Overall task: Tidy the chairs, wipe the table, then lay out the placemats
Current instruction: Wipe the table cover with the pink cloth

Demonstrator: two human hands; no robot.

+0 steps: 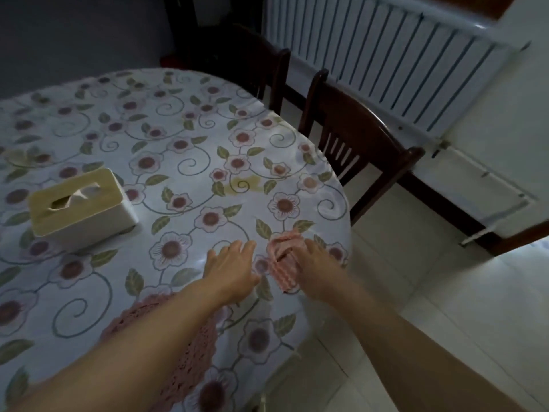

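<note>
At the table's [190, 150] right edge, beside two dark chairs [353, 138] tucked against it, a person wipes the flowered cover. A tissue box [80, 203] sits well left of the hands, and a pink crocheted placemat [178, 346] lies partly under the left forearm. The left hand [231, 266] rests flat, fingers relaxed, while the right hand [318, 263] appears, in dim light, to grip a bunched pink cloth [282, 257]. Overlapping strokes toward the edge, lifting the box and mat, would likely clean best.
</note>
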